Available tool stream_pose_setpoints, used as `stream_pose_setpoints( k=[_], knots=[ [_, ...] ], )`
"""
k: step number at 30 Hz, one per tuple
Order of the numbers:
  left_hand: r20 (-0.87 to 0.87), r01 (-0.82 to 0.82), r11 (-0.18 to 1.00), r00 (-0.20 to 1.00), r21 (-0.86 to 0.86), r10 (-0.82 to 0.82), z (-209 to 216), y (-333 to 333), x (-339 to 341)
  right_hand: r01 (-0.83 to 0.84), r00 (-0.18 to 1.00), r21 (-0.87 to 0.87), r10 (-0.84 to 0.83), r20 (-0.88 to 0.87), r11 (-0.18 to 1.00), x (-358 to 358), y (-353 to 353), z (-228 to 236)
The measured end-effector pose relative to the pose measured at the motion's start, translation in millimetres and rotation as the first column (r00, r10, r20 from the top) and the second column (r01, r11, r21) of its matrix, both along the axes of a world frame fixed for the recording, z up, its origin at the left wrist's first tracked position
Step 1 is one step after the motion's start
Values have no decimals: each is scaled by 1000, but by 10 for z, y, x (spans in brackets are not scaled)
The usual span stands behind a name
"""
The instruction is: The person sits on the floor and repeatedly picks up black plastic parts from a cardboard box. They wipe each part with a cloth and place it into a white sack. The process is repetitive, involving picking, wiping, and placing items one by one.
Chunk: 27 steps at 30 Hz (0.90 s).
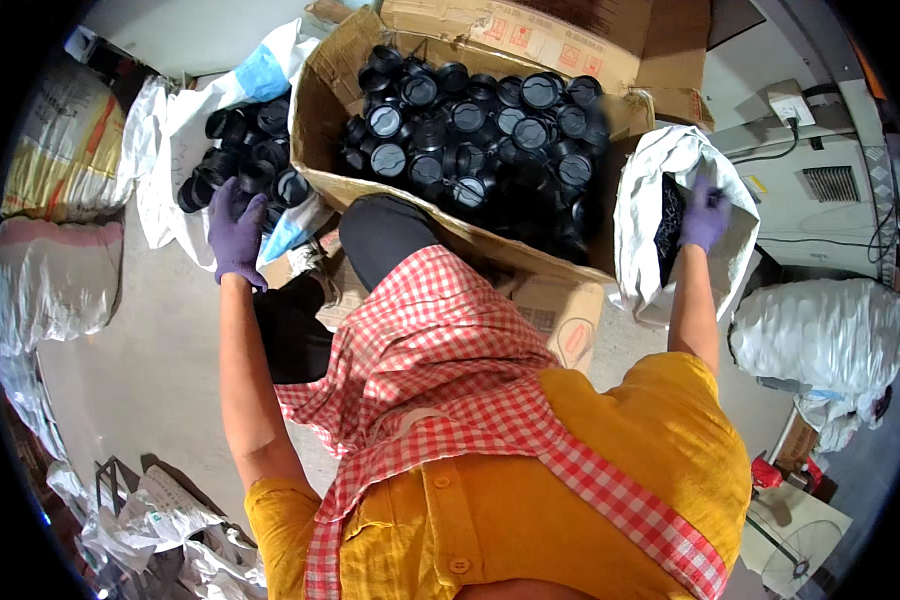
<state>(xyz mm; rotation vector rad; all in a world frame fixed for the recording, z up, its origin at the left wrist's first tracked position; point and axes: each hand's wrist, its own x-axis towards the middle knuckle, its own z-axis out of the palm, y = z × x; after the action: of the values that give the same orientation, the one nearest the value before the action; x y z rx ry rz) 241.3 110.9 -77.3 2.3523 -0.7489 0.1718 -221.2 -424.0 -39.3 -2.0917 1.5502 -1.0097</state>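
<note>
My left hand (236,232), in a purple glove, is at the near edge of a heap of round black plastic caps (256,172) in a white sack on the left. Its fingers and thumb are apart, and I see nothing held in it. A big cardboard box (319,118) in the middle holds many similar black caps (468,117) with ridged discs. My right hand (706,218), also gloved in purple, reaches into the mouth of a white sack (638,172) on the right. Beside it in that sack lie small black pieces (669,228). The right fingers are blurred, and their grip is unclear.
Flattened cardboard (570,312) lies under the box near my feet. Stuffed sacks (55,280) stand at the far left, with another white bag (820,335) at right. A grey cabinet (815,190) with cables stands at the right behind the sack.
</note>
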Motion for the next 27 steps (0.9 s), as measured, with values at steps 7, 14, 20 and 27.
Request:
stream_pose_setpoints(
  k=[7, 14, 20, 27],
  knots=[
    [-625, -164, 953, 780, -255, -33, -250, 40, -257, 20, 786, -103, -79, -613, 994, -324, 0, -56],
    [-499, -32, 996, 866, -79, -12, 19, -309, -483, -708, 706, -165, 686, -176, 687, 1226, 784, -111],
    [-472, 156, 976, 879, 150, -68, 114, -386, -591, -886, 79, 374, 883, -463, 275, 2426, 1694, -1577],
    [-461, 165, 943, 887, 289, -14, 318, -418, -525, -805, -285, 568, 730, -622, 170, 2919, 2129, -1723]
  ],
)
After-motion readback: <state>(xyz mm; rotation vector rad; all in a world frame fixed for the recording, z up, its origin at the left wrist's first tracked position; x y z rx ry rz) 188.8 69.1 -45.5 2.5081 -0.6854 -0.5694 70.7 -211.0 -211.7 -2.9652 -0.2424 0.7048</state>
